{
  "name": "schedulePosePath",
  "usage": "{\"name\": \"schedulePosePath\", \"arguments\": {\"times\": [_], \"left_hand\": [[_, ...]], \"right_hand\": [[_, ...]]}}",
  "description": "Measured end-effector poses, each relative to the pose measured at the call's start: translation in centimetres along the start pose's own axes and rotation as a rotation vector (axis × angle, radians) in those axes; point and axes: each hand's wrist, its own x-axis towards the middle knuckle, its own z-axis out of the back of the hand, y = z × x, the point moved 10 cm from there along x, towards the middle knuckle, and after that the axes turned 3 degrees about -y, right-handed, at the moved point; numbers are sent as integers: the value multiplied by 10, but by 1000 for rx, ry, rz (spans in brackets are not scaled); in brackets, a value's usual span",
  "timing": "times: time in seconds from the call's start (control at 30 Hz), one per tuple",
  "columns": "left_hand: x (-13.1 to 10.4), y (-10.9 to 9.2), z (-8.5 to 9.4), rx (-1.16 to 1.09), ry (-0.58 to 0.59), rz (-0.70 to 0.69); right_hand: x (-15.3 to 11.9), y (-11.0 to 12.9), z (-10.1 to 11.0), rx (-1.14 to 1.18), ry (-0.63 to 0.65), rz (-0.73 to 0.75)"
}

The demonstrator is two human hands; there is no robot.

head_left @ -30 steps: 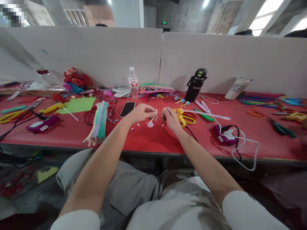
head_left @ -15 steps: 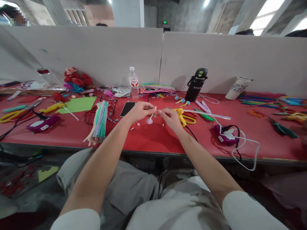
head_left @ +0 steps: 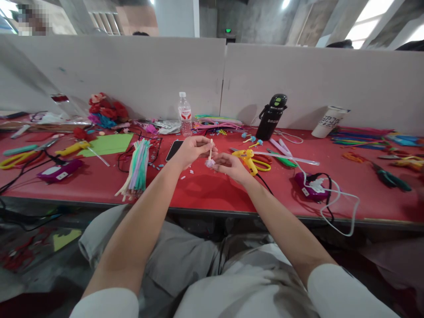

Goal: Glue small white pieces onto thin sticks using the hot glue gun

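Above the red tabletop, a small pale-lilac flower (head_left: 210,163) hangs head down on a short cream stem, apparently of pipe cleaner. My left hand (head_left: 194,150) pinches its stem between thumb and fingers. From the right, the thumb and fingertips of my right hand (head_left: 232,168) close on the edge of the petals. Just beyond that hand lies a yellow glue gun (head_left: 245,155), partly hidden by it. Left of my left forearm is a bundle of green, lilac and cream pipe cleaners (head_left: 138,165). A phone (head_left: 172,151) lies partly behind my left hand.
Behind stand a clear water bottle (head_left: 184,115), a black flask (head_left: 270,117) and a leaning paper cup (head_left: 328,123) against the white partition (head_left: 132,75). Small blue flowers (head_left: 256,142) lie near the flask. Purple power boxes (head_left: 311,187) with trailing cords, pliers (head_left: 391,176) and scissors (head_left: 20,160) flank me.
My right hand has moved down and left, onto the flower head. My left hand has turned the stem more upright and shifted slightly.
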Motion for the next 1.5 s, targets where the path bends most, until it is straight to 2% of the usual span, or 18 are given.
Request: {"name": "schedulePosePath", "arguments": {"times": [0.3, 0.5, 0.6, 0.7, 0.8, 0.9, 1.03, 1.13, 1.27, 1.4, 1.5], "left_hand": [[0, -3, 2, -54, -12, -8], [0, 0, 0, -26, 12, -11], [1, -5, 1, 72, 6, -78], [-1, -12, -4, 213, 13, -143], [-4, -12, -13, 314, 34, -128], [-6, -10, -19, 358, 59, -94], [-5, -10, -12, 436, 70, -101], [-7, -9, -4, 618, 84, -96], [-12, 0, -8, 754, 152, -46], [-17, 0, -13, 828, 133, -71], [-18, 0, -17, 795, 131, -114]], "right_hand": [[5, -4, 2, -30, -14, 72], [3, 6, 4, -66, -44, 102], [3, 8, 15, -107, -135, 92], [2, 15, 21, -188, -195, 149], [1, 21, 22, -243, -205, 211], [2, 19, 22, -242, -199, 207], [3, 15, 30, -216, -248, 190], [3, 14, 38, -214, -304, 197], [2, 14, 42, -230, -342, 189], [0, 18, 42, -214, -377, 179], [-1, 20, 40, -216, -377, 188]]}}
